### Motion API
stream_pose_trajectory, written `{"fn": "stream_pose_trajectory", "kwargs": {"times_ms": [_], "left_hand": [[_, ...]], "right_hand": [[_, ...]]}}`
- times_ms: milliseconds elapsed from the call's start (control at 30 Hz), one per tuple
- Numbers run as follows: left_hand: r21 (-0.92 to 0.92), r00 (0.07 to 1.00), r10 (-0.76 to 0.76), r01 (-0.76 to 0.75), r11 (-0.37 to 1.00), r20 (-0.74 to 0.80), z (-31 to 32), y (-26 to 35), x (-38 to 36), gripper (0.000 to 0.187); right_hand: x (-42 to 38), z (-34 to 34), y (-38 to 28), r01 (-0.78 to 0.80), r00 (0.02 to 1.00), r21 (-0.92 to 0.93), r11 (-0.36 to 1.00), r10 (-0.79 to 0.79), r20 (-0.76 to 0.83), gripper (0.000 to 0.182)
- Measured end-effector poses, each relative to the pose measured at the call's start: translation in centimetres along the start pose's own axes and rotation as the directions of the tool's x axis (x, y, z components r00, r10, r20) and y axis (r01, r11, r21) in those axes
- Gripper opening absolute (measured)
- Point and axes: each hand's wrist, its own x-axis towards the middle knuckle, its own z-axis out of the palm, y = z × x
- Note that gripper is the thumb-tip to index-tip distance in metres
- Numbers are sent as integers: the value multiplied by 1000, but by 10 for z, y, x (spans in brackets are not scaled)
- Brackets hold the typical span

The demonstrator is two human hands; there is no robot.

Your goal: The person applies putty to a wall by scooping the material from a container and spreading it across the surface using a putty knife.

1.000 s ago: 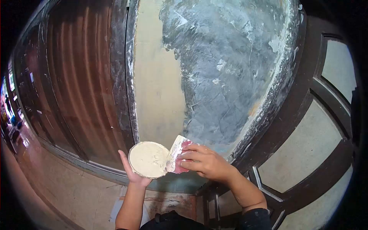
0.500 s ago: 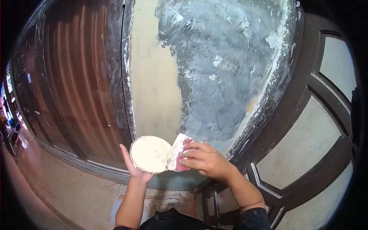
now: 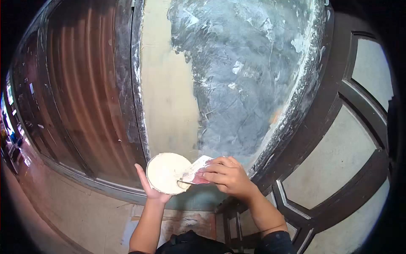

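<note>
A round container of cream-coloured paste (image 3: pixel 163 171) rests on my left hand (image 3: pixel 153 190), whose thumb shows along the container's left side. In my right hand (image 3: pixel 228 175) is a flat scraper (image 3: pixel 196 168), reddish and smeared with white. The scraper's left edge lies tilted in the paste, at the right side of the container. Behind both hands stands a wall panel, with a smooth beige strip (image 3: pixel 169 93) on the left and a patchy grey-blue surface (image 3: pixel 241 93) on the right.
Dark wood panelling (image 3: pixel 80 93) stands at the left. A dark-framed door with pale panels (image 3: pixel 330 156) stands at the right. Below are the tan floor (image 3: pixel 84 211) and a stained sheet (image 3: pixel 190 222) at the wall's foot.
The scraper has moved left and tilted, its edge now in the paste. My right hand has turned with it. The container sits slightly further right and lower in view.
</note>
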Motion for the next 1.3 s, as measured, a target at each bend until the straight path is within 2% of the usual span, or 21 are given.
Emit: {"fn": "stream_pose_trajectory", "kwargs": {"times_ms": [200, 333, 467, 633, 667, 733, 767, 867, 900, 1000, 1067, 1100, 1133, 1200, 1267, 1300], "left_hand": [[-1, 999, -10, 10, 1000, 34, -4, -3, -1, 112], [-18, 1000, -16, 16, 1000, -8, -11, -3, 1, 113], [-1, 996, -31, 32, 999, 83, -8, -1, 1, 112], [37, 997, -39, 37, 999, 60, -13, 0, -1, 112], [-117, 997, -61, 67, 991, 55, -10, 1, -4, 118], [-38, 985, -55, 63, 997, 166, -14, 2, -6, 117], [-37, 986, -53, 59, 998, 160, -20, 2, -7, 117], [12, 996, -10, 11, 1000, -83, -41, 2, -10, 112], [19, 997, -15, 16, 1000, -78, -47, 3, -11, 112], [-29, 990, -17, 13, 999, -143, -75, 8, -19, 111], [-6, 994, 10, -10, 1000, -109, -77, 14, -24, 110], [31, 1000, -17, 18, 999, -19, -70, 17, -31, 109], [67, 1000, -1, 2, 998, -11, -71, 20, -34, 108], [29, 990, 49, -45, 999, -135, -80, 22, -37, 106], [-332, 958, -30, -69, 941, -284, -70, 32, -40, 105], [44, 999, 45, -45, 998, -16, -65, 31, -45, 105]], "right_hand": [[-2, 2, 9, -58, 998, -56, 997, 56, -36, 36], [-7, 7, 16, -81, 996, -62, 995, 79, -35, 38], [-8, 11, 19, -106, 993, -64, 992, 102, -52, 38], [-8, 19, 27, -131, 989, -49, 990, 128, -76, 38], [-8, 21, 28, -127, 989, -45, 991, 123, -78, 38], [-7, 25, 30, -179, 980, -19, 984, 177, -86, 37], [-9, 30, 36, -185, 978, -7, 983, 183, -101, 35], [-13, 43, 48, -249, 962, -11, 968, 246, -119, 30], [-13, 45, 50, -289, 952, 12, 957, 289, -105, 22], [-28, 68, 71, -338, 936, 24, 941, 338, -101, 18], [-40, 86, 83, -366, 925, 34, 930, 368, -98, 17], [-46, 96, 89, -392, 917, 20, 920, 392, -71, 16], [-52, 106, 94, -417, 908, 7, 909, 417, -44, 16], [-68, 132, 105, -446, 895, -6, 895, 446, -6, 15], [-78, 154, 112, -497, 864, -38, 867, 499, 67, 15], [-81, 161, 113, -556, 822, -47, 830, 557, 115, 16]]}}
